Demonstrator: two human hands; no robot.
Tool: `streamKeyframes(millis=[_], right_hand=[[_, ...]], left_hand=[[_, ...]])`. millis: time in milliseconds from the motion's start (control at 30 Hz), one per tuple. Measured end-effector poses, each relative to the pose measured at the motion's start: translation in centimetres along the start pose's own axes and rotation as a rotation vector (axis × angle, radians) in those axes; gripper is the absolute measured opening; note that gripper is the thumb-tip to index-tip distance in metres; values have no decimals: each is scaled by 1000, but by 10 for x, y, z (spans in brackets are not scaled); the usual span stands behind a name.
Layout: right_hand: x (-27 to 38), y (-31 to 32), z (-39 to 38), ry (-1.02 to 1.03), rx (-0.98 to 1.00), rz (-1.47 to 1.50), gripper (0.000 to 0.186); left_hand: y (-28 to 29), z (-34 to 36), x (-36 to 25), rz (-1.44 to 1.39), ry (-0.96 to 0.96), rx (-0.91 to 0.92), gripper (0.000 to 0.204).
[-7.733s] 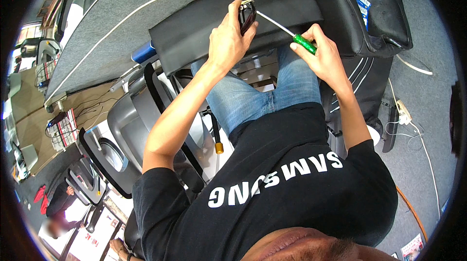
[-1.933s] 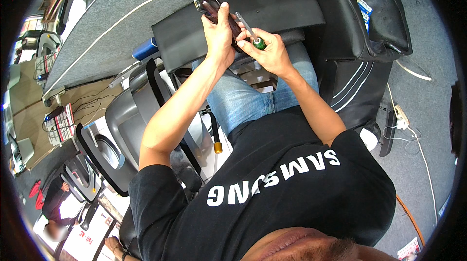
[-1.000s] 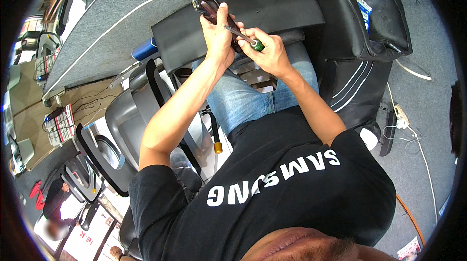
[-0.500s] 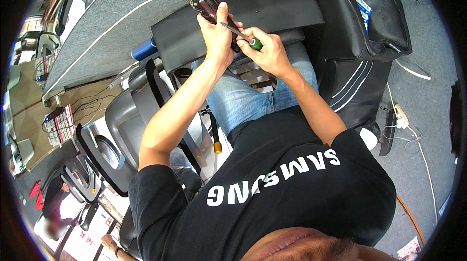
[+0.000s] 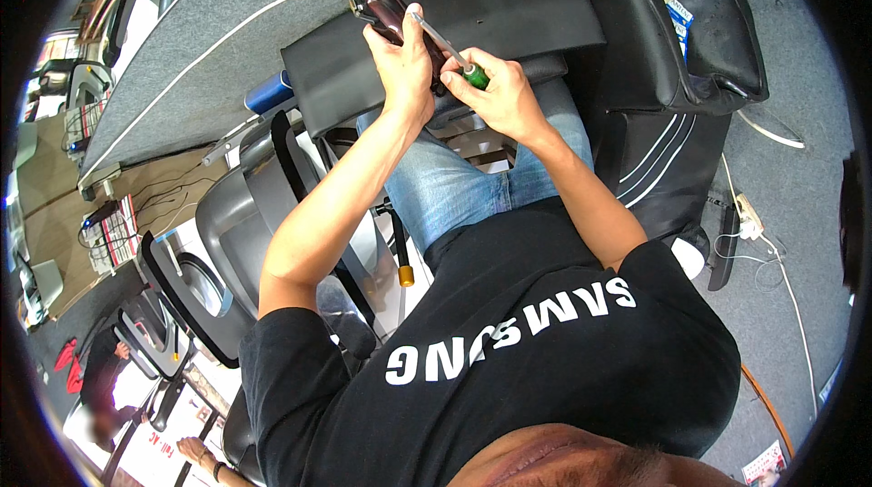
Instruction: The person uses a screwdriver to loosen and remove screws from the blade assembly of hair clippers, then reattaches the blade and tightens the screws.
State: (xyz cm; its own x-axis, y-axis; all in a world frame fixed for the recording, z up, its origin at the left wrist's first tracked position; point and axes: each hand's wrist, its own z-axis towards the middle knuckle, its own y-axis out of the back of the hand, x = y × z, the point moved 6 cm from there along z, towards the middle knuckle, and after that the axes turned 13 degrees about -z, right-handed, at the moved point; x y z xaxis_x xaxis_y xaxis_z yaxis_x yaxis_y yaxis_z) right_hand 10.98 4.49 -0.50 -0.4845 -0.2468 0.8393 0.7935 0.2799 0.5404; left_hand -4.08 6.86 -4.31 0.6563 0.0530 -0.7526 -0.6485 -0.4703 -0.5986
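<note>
My left hand (image 5: 404,69) is wrapped round a dark maroon hair clipper (image 5: 389,18), its metal blade end pointing to the far left. The clipper's lower body is partly covered by my fingers. In my right hand (image 5: 501,92) is a screwdriver (image 5: 474,75) with a green handle, its grey shaft slanting up and left. The screwdriver's tip lies by my left thumb, over the clipper in this view; whether it touches cannot be told. Both hands are above the black padded bench (image 5: 509,5).
A black armchair (image 5: 636,33) stands on the right, holding a blue packet (image 5: 679,19) and a white cable. Grey and black chairs (image 5: 245,223) crowd the left. A power strip (image 5: 750,219) with cords lies on the carpet. Another person (image 5: 109,387) sits at the lower left.
The screwdriver's shaft has tilted to point more steeply upward, its tip shifting up toward my left thumb. My left hand and the clipper have moved slightly left.
</note>
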Motion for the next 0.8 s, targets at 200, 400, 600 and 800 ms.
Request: streamKeyframes(millis=[200, 400, 600, 800], right_hand=[[6, 2, -2, 203, -90, -81, 19], [-2, 1, -1, 67, -31, -18, 19], [-1, 2, 0, 110, -87, -32, 19], [0, 3, -3, 160, -81, -99, 20]], left_hand=[[-3, -6, 0, -1, 48, -2, 46], [-2, -4, 1, -9, 45, -8, 46], [1, -4, 3, -17, 71, -25, 45], [0, -8, 4, -37, 113, -25, 43]])
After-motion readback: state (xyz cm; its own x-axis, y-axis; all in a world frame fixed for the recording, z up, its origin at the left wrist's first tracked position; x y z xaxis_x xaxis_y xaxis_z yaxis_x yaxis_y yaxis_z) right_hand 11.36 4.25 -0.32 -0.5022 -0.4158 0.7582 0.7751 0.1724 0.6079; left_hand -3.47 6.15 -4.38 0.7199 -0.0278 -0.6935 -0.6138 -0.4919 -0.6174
